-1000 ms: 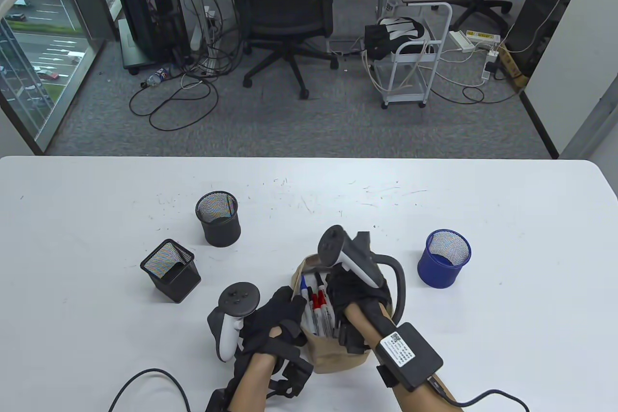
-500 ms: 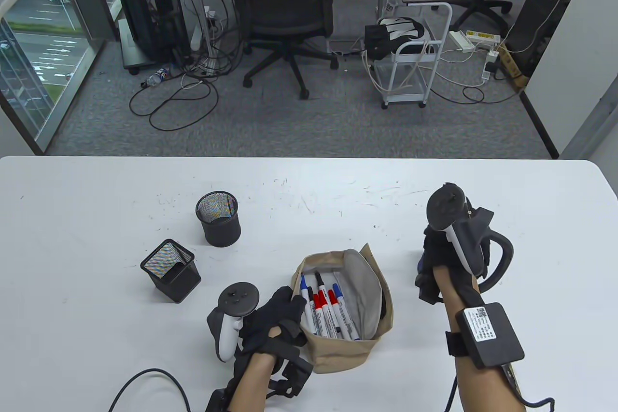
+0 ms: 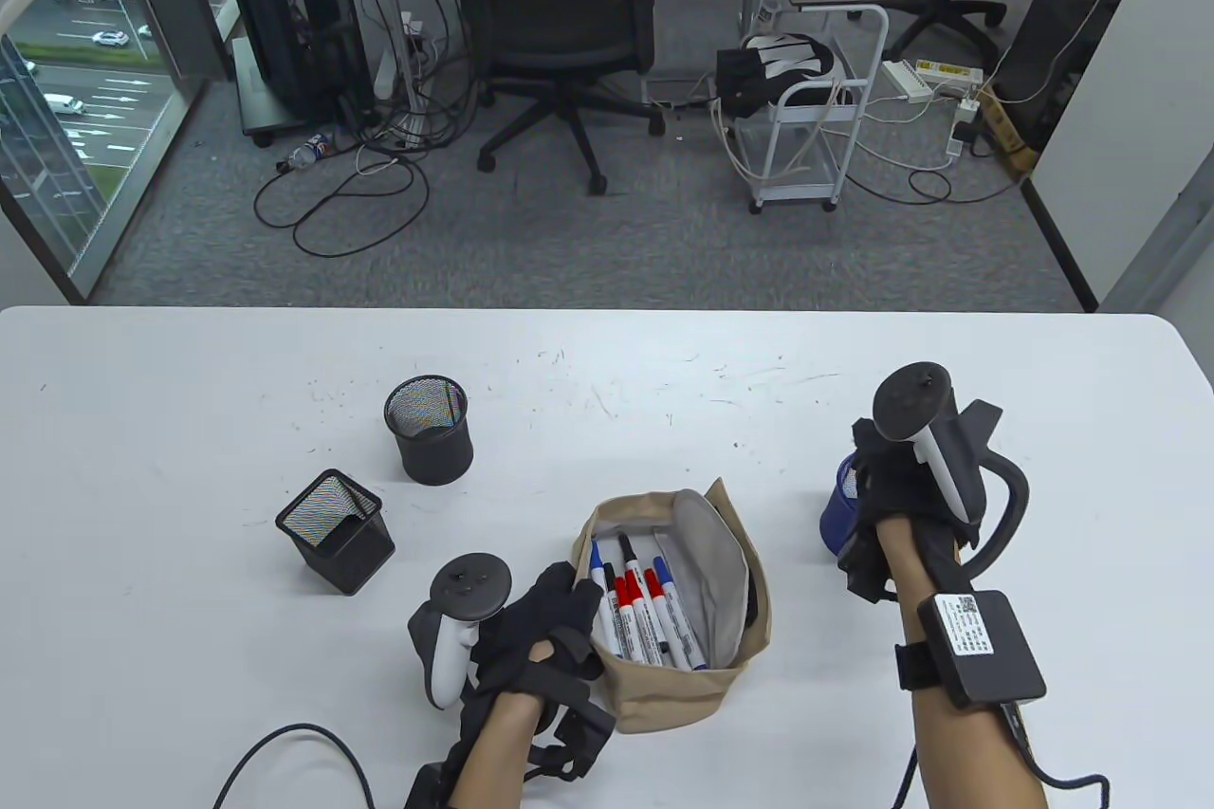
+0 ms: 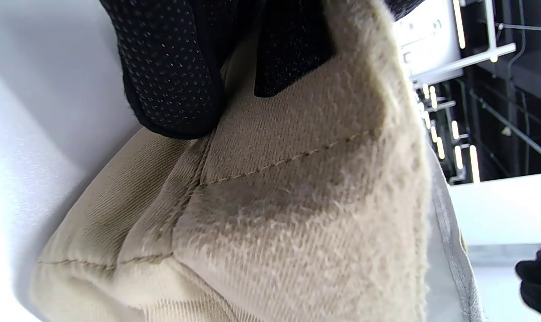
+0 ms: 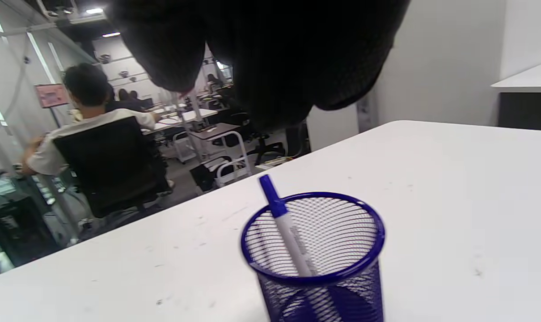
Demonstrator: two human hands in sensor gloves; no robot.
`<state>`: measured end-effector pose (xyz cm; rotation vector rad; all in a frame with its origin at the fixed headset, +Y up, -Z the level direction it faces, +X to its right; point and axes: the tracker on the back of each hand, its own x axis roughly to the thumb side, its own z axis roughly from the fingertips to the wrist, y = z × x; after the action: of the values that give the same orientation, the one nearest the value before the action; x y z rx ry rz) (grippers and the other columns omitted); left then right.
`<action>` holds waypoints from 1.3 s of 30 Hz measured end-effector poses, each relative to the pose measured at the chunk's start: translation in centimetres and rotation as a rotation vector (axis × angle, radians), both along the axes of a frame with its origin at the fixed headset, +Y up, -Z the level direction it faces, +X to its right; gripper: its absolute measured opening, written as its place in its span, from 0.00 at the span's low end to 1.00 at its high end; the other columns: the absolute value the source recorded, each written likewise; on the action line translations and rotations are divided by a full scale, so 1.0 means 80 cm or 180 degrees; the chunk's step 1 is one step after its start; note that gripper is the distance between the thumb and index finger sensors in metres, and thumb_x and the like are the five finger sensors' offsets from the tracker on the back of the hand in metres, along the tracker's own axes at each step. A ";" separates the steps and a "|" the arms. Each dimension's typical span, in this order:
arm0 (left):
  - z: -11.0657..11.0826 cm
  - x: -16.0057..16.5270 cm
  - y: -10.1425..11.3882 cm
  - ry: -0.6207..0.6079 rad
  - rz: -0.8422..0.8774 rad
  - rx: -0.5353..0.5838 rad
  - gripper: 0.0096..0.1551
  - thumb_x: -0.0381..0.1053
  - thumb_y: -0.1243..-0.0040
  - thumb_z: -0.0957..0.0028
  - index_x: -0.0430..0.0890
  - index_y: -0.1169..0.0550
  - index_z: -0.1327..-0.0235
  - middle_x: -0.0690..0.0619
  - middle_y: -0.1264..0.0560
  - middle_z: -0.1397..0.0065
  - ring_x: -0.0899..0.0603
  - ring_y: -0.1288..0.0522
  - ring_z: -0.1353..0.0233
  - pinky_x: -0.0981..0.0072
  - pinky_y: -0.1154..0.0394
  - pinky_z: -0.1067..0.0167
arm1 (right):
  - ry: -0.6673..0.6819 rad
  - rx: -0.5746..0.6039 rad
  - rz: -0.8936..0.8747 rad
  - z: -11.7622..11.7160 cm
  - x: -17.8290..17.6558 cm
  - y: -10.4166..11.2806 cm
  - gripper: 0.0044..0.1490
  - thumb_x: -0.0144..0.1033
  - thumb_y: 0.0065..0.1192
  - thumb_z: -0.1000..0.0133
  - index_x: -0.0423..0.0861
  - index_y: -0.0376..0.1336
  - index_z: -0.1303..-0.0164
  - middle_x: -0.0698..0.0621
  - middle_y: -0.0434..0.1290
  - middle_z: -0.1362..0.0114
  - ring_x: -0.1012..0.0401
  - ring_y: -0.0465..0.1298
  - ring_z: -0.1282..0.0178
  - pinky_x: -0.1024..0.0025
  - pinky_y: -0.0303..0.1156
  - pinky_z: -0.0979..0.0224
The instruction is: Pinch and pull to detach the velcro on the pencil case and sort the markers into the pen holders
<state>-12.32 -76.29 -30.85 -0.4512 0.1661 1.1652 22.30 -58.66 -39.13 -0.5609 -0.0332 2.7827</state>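
The tan pencil case [image 3: 664,690] stands open on the table with several red, blue and black capped markers [image 3: 645,610] inside. My left hand [image 3: 569,605] grips the case's left rim; in the left wrist view its gloved fingers [image 4: 172,67] pinch the tan fabric [image 4: 297,214]. My right hand [image 3: 887,491] hovers over the blue mesh holder [image 3: 839,520], partly hiding it. In the right wrist view a blue-capped marker [image 5: 284,223] leans inside the blue holder [image 5: 315,273], apart from my right hand [image 5: 261,53], which holds nothing.
A round black mesh holder [image 3: 429,430] and a square black mesh holder [image 3: 335,531] stand left of the case. Beyond the table's far edge are an office chair [image 3: 560,12] and a white cart [image 3: 816,117]. A person sits at a desk in the background [image 5: 91,134].
My right hand left the pencil case and swung right to the blue holder, where a blue marker now stands. The left hand and the case have not moved.
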 end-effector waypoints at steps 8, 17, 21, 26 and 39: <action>0.000 0.000 0.000 0.0006 -0.0005 0.0019 0.44 0.57 0.46 0.37 0.33 0.40 0.16 0.29 0.31 0.21 0.30 0.21 0.32 0.59 0.10 0.54 | 0.0912 -0.0453 -0.0184 0.026 -0.099 0.011 0.38 0.45 0.76 0.50 0.38 0.69 0.34 0.41 0.83 0.39 0.52 0.87 0.55 0.61 0.82 0.53; 0.000 0.001 0.000 0.0001 -0.0001 0.0013 0.44 0.57 0.46 0.37 0.33 0.40 0.16 0.29 0.31 0.21 0.30 0.21 0.32 0.59 0.10 0.54 | 0.1332 -0.1464 0.0091 0.012 -0.192 -0.064 0.37 0.41 0.77 0.50 0.36 0.69 0.34 0.39 0.83 0.40 0.52 0.88 0.56 0.62 0.84 0.55; 0.000 0.001 -0.001 0.0004 -0.0002 0.0004 0.44 0.57 0.46 0.37 0.33 0.40 0.16 0.29 0.31 0.21 0.30 0.21 0.32 0.59 0.10 0.54 | 0.1241 -0.1912 0.0314 -0.010 -0.214 -0.113 0.37 0.38 0.77 0.50 0.35 0.69 0.34 0.37 0.83 0.40 0.52 0.89 0.56 0.63 0.85 0.55; 0.000 0.000 -0.001 0.0007 0.0019 -0.0013 0.44 0.57 0.46 0.37 0.33 0.40 0.16 0.29 0.31 0.21 0.30 0.21 0.32 0.59 0.10 0.54 | 0.1157 -0.2271 0.0480 -0.029 -0.227 -0.168 0.38 0.37 0.78 0.52 0.34 0.69 0.33 0.36 0.82 0.39 0.52 0.89 0.55 0.62 0.85 0.55; 0.000 0.002 0.000 -0.0005 -0.0021 0.0005 0.44 0.57 0.47 0.37 0.34 0.40 0.16 0.29 0.31 0.21 0.30 0.21 0.32 0.59 0.10 0.54 | 0.1191 -0.2242 0.0814 -0.025 -0.233 -0.182 0.39 0.41 0.81 0.56 0.38 0.71 0.36 0.42 0.84 0.45 0.59 0.87 0.67 0.66 0.82 0.62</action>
<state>-12.19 -76.27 -30.85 -0.4498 0.1651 1.1582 3.62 -73.25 -41.15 -0.1704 1.0497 3.0564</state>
